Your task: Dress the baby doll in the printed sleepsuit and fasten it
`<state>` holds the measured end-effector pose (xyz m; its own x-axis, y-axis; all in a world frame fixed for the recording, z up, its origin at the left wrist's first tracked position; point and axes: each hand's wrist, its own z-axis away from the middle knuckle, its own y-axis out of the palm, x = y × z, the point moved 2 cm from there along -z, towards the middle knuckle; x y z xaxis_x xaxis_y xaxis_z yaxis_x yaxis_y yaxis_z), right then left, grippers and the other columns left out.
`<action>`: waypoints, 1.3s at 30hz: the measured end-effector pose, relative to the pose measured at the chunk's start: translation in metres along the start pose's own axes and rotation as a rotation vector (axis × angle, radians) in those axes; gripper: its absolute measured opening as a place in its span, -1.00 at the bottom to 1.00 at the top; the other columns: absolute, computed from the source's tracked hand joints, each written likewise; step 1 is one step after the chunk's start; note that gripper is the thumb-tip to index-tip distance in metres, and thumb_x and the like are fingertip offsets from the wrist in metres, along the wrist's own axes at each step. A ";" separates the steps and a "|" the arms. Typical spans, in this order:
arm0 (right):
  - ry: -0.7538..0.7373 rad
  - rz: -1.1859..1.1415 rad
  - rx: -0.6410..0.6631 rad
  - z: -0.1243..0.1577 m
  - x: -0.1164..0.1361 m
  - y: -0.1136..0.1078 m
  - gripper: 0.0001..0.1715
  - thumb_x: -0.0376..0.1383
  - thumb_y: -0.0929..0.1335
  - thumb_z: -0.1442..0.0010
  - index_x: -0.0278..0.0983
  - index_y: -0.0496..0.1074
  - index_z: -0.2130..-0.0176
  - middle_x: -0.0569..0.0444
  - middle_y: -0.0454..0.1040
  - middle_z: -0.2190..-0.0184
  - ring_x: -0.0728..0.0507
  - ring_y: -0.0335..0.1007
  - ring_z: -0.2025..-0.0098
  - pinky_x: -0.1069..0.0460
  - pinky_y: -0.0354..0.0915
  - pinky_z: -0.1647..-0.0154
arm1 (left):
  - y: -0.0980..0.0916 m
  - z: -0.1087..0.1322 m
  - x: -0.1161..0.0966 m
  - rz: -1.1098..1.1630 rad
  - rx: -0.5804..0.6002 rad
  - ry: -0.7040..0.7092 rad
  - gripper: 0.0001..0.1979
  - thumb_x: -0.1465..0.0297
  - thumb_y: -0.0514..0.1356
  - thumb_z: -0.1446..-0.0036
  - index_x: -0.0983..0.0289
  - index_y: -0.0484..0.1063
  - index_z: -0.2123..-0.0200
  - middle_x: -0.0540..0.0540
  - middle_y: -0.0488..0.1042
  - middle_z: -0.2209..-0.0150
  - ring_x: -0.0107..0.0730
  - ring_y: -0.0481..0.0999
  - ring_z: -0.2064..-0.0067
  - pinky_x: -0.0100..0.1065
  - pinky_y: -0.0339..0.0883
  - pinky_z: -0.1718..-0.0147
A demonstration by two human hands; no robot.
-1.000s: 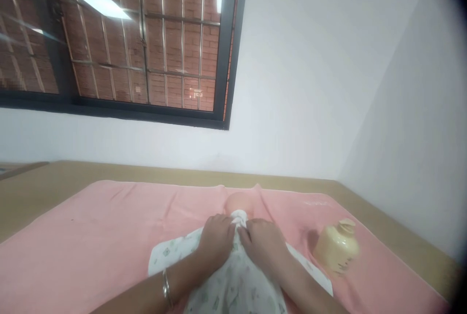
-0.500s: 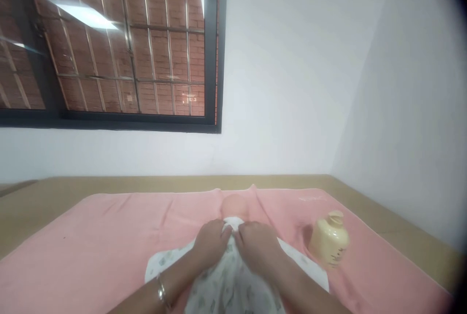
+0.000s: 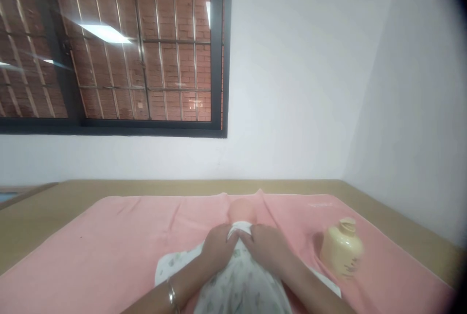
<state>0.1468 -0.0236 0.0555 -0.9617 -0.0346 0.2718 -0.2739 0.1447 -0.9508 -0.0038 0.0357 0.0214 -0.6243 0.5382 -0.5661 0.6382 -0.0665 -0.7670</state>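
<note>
On the pink towel (image 3: 109, 246), pinching the white printed garment (image 3: 237, 285) at a doll's (image 3: 242, 209) neck: left hand (image 3: 219, 246) and right hand (image 3: 268, 248), fingers closed on cloth (knuckles nearly meeting). Standing nearby, right: cream bottle (image 3: 341, 251).

A plain indoor room, likely a baby-care practice space: bare white walls (image 3: 299, 85), a black-framed barred window (image 3: 109, 51) facing brick, and a tan wooden counter (image 3: 36, 207) spread with a pink towel (image 3: 109, 246).
</note>
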 end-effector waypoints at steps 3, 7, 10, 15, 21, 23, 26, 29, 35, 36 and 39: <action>0.070 -0.150 0.110 -0.007 -0.013 0.004 -0.21 0.16 -0.01 -0.22 -0.29 0.50 0.28 -0.11 0.53 0.30 -0.19 0.45 0.29 0.02 0.20 0.36 | 0.000 0.002 -0.001 -0.016 -0.041 -0.044 -0.63 0.20 -0.09 -0.20 0.25 0.42 0.41 0.08 0.48 0.36 -0.30 0.41 0.30 -0.33 0.19 0.30; 0.100 -0.187 0.101 -0.010 -0.020 0.005 -0.17 0.19 -0.01 -0.20 -0.31 0.50 0.25 -0.14 0.52 0.29 -0.19 0.45 0.29 0.02 0.20 0.37 | 0.001 0.002 -0.002 0.007 -0.046 -0.059 -0.62 0.19 -0.09 -0.19 0.25 0.45 0.32 0.10 0.50 0.28 -0.27 0.42 0.23 -0.31 0.20 0.21; 0.105 -0.194 0.083 -0.007 -0.017 0.001 -0.16 0.20 -0.01 -0.19 -0.33 0.49 0.23 -0.15 0.52 0.27 -0.19 0.44 0.29 0.02 0.19 0.36 | 0.000 0.001 -0.002 0.042 -0.050 -0.052 -0.61 0.18 -0.09 -0.20 0.25 0.46 0.25 0.11 0.50 0.22 -0.25 0.43 0.18 -0.30 0.20 0.17; 0.115 -0.201 0.088 -0.003 -0.014 -0.005 -0.17 0.19 0.00 -0.19 -0.32 0.49 0.20 -0.14 0.51 0.25 -0.19 0.43 0.27 0.01 0.19 0.31 | -0.001 0.000 -0.004 0.052 -0.045 -0.055 -0.59 0.17 -0.10 -0.19 0.25 0.46 0.23 0.11 0.51 0.21 -0.23 0.44 0.17 -0.30 0.21 0.16; 0.115 -0.175 0.098 -0.005 -0.016 -0.002 -0.16 0.19 -0.02 -0.20 -0.35 0.49 0.23 -0.16 0.51 0.28 -0.19 0.42 0.28 0.01 0.18 0.31 | -0.002 0.000 -0.008 0.030 -0.033 -0.065 -0.59 0.16 -0.10 -0.19 0.27 0.46 0.27 0.13 0.51 0.23 -0.23 0.44 0.18 -0.30 0.22 0.18; 0.115 -0.159 0.097 -0.004 -0.015 -0.003 -0.17 0.16 -0.02 -0.22 -0.35 0.49 0.23 -0.17 0.50 0.29 -0.19 0.42 0.28 0.00 0.19 0.29 | -0.003 0.000 -0.009 0.039 -0.040 -0.070 -0.60 0.17 -0.10 -0.18 0.27 0.45 0.28 0.13 0.51 0.23 -0.24 0.44 0.19 -0.30 0.22 0.17; 0.112 -0.122 0.074 0.000 -0.009 -0.012 -0.26 0.06 0.01 -0.26 -0.38 0.48 0.25 -0.20 0.49 0.30 -0.23 0.41 0.24 -0.05 0.21 0.22 | -0.003 0.002 -0.010 0.052 -0.047 -0.072 -0.61 0.18 -0.09 -0.18 0.26 0.45 0.29 0.12 0.50 0.25 -0.24 0.43 0.20 -0.30 0.21 0.18; 0.012 -0.062 -0.226 0.008 0.001 -0.028 -0.46 -0.13 0.07 -0.27 -0.39 0.40 0.06 -0.24 0.38 0.02 -0.28 0.24 -0.06 -0.12 0.12 -0.03 | -0.001 0.002 -0.007 0.083 -0.056 -0.064 -0.60 0.16 -0.09 -0.18 0.25 0.45 0.30 0.10 0.50 0.27 -0.24 0.42 0.22 -0.30 0.21 0.19; -0.308 0.017 -0.232 0.026 0.021 -0.016 -0.26 -0.04 0.08 -0.26 -0.45 0.03 -0.25 -0.18 -0.10 -0.30 -0.32 -0.31 -0.32 -0.22 -0.16 -0.26 | 0.002 -0.013 0.015 0.358 -0.026 -0.145 -0.64 0.20 -0.04 -0.08 0.30 0.39 0.53 0.06 0.46 0.48 -0.29 0.38 0.36 -0.34 0.23 0.31; -0.336 0.022 -0.126 0.027 0.023 -0.009 -0.23 -0.01 0.06 -0.27 -0.45 0.02 -0.26 -0.19 -0.10 -0.30 -0.33 -0.30 -0.32 -0.23 -0.16 -0.26 | 0.001 -0.017 0.019 0.378 -0.025 -0.162 -0.64 0.21 -0.05 -0.06 0.30 0.36 0.57 0.06 0.45 0.51 -0.30 0.37 0.38 -0.33 0.23 0.33; -0.333 0.009 -0.087 0.027 0.028 0.003 -0.20 0.03 0.04 -0.27 -0.41 -0.07 -0.29 -0.16 -0.12 -0.31 -0.31 -0.32 -0.33 -0.23 -0.23 -0.27 | -0.001 -0.025 0.028 0.421 -0.048 -0.187 -0.63 0.22 -0.07 -0.04 0.31 0.36 0.59 0.07 0.47 0.50 -0.27 0.37 0.36 -0.30 0.26 0.30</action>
<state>0.1194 -0.0506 0.0566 -0.9171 -0.3522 0.1867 -0.2780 0.2292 -0.9328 -0.0104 0.0716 0.0139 -0.3743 0.3118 -0.8733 0.8708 -0.2057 -0.4466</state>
